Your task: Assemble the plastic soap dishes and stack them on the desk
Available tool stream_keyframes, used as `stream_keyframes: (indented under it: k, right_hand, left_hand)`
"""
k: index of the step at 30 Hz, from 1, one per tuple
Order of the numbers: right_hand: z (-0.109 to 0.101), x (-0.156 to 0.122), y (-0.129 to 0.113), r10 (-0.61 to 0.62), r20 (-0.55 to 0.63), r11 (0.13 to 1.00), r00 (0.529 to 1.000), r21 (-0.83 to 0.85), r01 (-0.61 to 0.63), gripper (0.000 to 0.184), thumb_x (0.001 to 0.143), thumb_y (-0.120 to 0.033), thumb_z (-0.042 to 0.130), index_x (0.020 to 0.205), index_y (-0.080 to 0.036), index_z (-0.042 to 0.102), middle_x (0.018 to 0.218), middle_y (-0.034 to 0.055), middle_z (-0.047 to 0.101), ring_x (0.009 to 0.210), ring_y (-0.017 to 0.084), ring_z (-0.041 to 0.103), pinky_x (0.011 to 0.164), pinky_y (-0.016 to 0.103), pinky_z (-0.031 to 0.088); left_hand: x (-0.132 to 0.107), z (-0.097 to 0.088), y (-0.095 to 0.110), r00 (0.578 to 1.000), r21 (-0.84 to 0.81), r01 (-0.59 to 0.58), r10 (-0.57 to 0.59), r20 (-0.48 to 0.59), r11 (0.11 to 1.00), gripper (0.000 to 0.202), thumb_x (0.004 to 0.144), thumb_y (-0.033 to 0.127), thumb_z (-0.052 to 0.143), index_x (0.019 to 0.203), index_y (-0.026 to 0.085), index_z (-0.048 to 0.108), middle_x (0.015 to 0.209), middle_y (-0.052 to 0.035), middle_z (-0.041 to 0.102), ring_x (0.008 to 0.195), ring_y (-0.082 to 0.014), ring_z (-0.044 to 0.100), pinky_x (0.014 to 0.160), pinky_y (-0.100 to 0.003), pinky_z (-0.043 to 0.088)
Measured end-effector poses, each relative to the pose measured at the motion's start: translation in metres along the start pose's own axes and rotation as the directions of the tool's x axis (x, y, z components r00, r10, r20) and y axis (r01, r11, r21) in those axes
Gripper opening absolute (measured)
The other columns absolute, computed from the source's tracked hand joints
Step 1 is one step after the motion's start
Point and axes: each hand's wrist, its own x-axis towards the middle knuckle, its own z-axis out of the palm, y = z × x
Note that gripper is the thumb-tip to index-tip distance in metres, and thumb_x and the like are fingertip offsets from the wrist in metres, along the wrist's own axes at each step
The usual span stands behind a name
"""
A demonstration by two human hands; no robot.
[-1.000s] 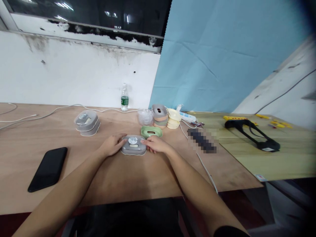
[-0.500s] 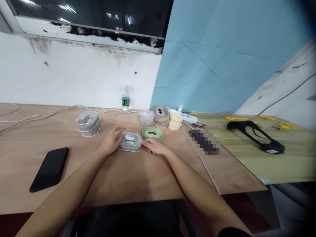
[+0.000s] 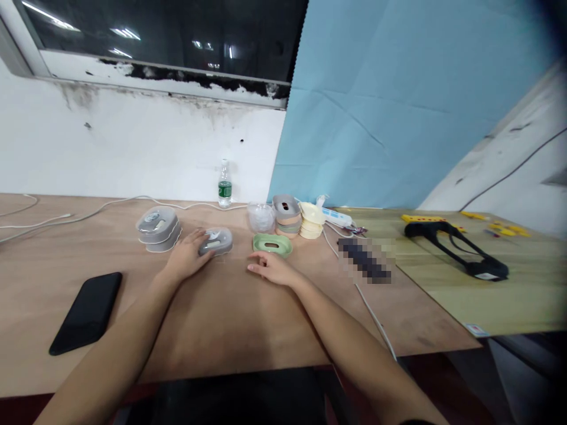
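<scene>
The gray case lies on the bench, flat or nearly so, with a pale round label and an oval slot on its top. Taking the case as the middle of a clock face, 12 toward the wall, the left hand meets it at 8 o'clock, pinching its left end between the thumb on the near edge and the fingers behind. The right hand rests at 4 o'clock, apart from the case and holding nothing, its fingers loosely curled and the thumb free. A green dish sits at 3 o'clock, just beyond the right hand's knuckles. At 9 to 10 o'clock stand 2 similar gray cases, stacked; the bottle is near 12, the phone at 8.

The case looks like thin, fairly stiff plastic: probably light, smooth enough to slide, and likelier to crack or dent than bend if squeezed hard. The rounded ends at 3 and 9 o'clock seem the best holds, sparing the label and slot.
</scene>
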Motion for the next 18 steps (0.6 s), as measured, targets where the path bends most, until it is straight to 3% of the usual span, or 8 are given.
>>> stream_keyframes:
  k: [3,6,9,13,18]
  right_hand:
    - [-0.001,0.000,0.000,-0.028,-0.058,0.998,0.998,-0.052,0.025,0.041,0.084,-0.051,0.058,0.110,-0.019,0.064,0.061,-0.0041,0.052,0.056,0.010,0.046,0.054,0.022,0.029]
    - [-0.001,0.000,0.000,-0.039,-0.072,0.996,0.997,-0.078,0.033,0.038,0.085,-0.049,0.058,0.107,-0.019,0.066,0.060,-0.0039,0.052,0.057,0.010,0.046,0.055,0.022,0.029]
    - [-0.001,0.000,-0.001,-0.046,-0.076,0.995,0.996,-0.095,0.039,0.035,0.085,-0.046,0.059,0.105,-0.019,0.067,0.062,-0.0033,0.054,0.058,0.010,0.048,0.056,0.022,0.030]
    - [-0.002,0.001,0.000,-0.071,-0.116,0.992,0.991,-0.116,0.058,0.032,0.087,-0.045,0.056,0.103,-0.020,0.067,0.062,-0.0025,0.056,0.058,0.011,0.050,0.056,0.023,0.032]
    - [-0.008,0.002,0.010,-0.085,-0.378,0.991,0.922,-0.130,0.037,0.030,0.087,-0.044,0.052,0.098,-0.021,0.068,0.066,0.0011,0.062,0.063,0.016,0.055,0.063,0.026,0.040]
  left_hand:
    - [-0.001,0.000,0.000,0.983,0.173,0.178,-0.168,-0.073,0.969,0.054,0.084,0.051,0.048,0.129,0.022,0.054,0.138,-0.0121,0.050,0.125,-0.0341,0.045,0.098,-0.052,0.037]
    - [-0.003,-0.001,0.003,0.957,0.255,0.278,-0.245,-0.155,0.926,0.057,0.081,0.054,0.052,0.126,0.020,0.057,0.136,-0.0154,0.051,0.122,-0.0385,0.044,0.096,-0.053,0.035]
    - [-0.003,0.000,0.004,0.965,0.262,0.232,-0.189,-0.181,0.937,0.057,0.082,0.051,0.051,0.129,0.018,0.053,0.143,-0.0152,0.044,0.129,-0.0376,0.037,0.100,-0.051,0.031]
    - [-0.001,0.004,0.000,0.995,0.201,0.082,-0.069,-0.068,0.976,0.052,0.086,0.044,0.046,0.133,0.021,0.049,0.144,-0.0125,0.044,0.133,-0.0327,0.036,0.104,-0.051,0.026]
    - [-0.002,0.004,0.000,0.985,0.213,0.166,-0.153,-0.076,0.963,0.053,0.084,0.046,0.047,0.131,0.021,0.051,0.141,-0.0155,0.046,0.131,-0.0348,0.037,0.103,-0.055,0.024]
